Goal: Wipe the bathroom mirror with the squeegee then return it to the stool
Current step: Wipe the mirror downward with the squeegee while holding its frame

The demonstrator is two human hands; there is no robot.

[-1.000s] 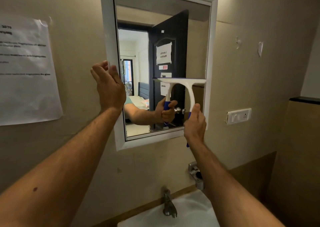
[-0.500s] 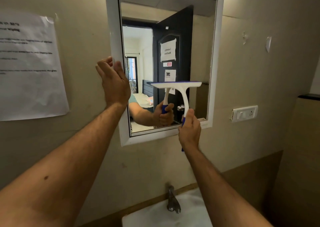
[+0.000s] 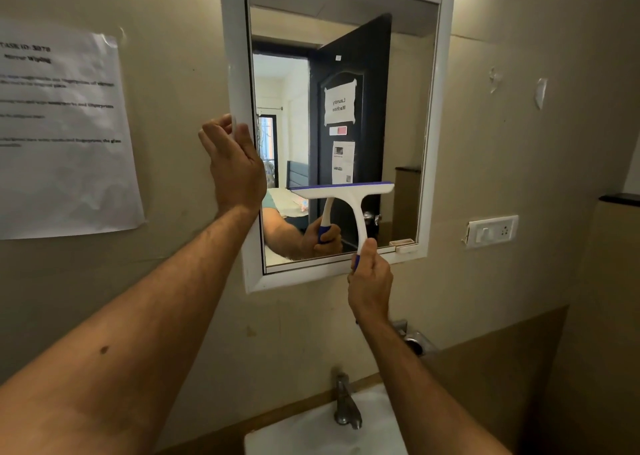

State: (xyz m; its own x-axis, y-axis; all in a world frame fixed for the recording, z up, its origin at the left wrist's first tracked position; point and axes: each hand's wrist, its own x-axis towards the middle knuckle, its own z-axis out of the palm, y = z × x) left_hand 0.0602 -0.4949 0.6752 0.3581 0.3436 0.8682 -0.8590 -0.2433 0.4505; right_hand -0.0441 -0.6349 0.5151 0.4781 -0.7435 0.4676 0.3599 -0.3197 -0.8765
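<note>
1. The squeegee [image 3: 348, 200] stands upright against the lower right part of the mirror [image 3: 398, 90]: handle running vertically, blade bar level at the top, long axis left to right.
2. Squeegee is white plastic with a blue strip along the blade edge and a blue handle end.
3. The right hand [image 3: 370, 283] has its grip closed round the blue handle end, in front of the mirror's lower frame.
4. The left hand [image 3: 235, 167] lies with straight fingers against the mirror's left frame edge.
5. Surroundings: printed paper sheet [image 3: 65, 132] on the wall at left; switch plate [image 3: 491, 231] at right; tap [image 3: 344, 402] and white basin [image 3: 311, 434] below.
6. The left hand and forearm cover part of the mirror's left frame.
</note>
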